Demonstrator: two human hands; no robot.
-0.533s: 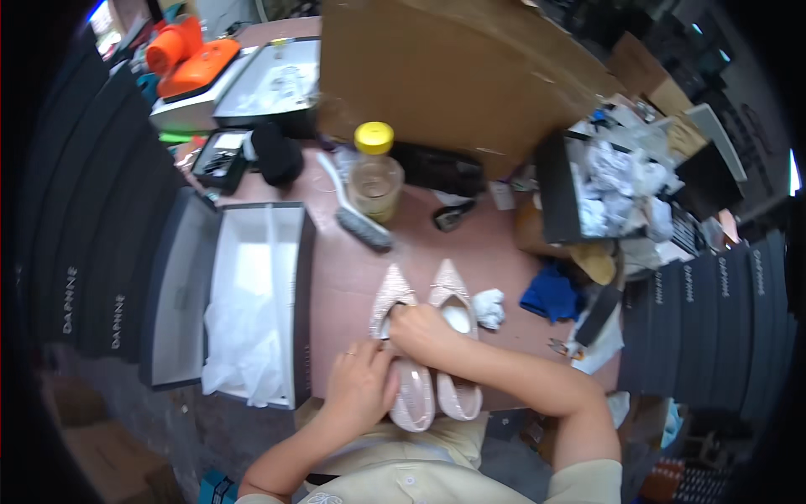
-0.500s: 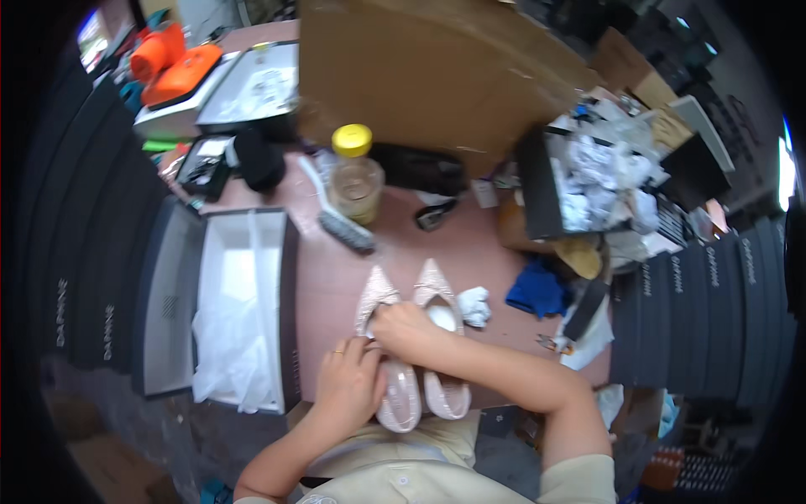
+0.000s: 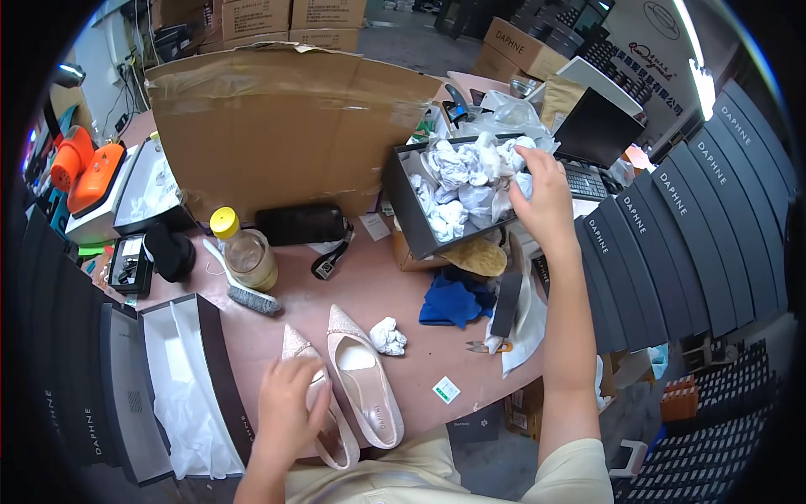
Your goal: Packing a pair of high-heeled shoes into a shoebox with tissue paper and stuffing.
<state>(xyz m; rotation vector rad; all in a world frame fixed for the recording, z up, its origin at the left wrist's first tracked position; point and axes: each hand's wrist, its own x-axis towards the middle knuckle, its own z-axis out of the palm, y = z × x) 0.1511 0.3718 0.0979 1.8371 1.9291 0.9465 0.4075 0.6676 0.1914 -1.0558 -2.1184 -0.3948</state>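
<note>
Pale-pink pointed shoes (image 3: 369, 395) lie side by side on flat pinkish surface (image 3: 449, 357), openings up, likely for easy access. I see left hand (image 3: 288, 401) half-curled over left shoe (image 3: 298, 341), grip unclear; right hand (image 3: 546, 195) parted wide, holding nothing visible, at crumpled white paper (image 3: 453, 168) in black rectangular box (image 3: 409, 210).

The tabletop (image 3: 357, 277) is pink. At its near edge, 2 shoes (image 3: 382, 413) are pale pink. The bottle cap (image 3: 224, 222) is yellow.
</note>
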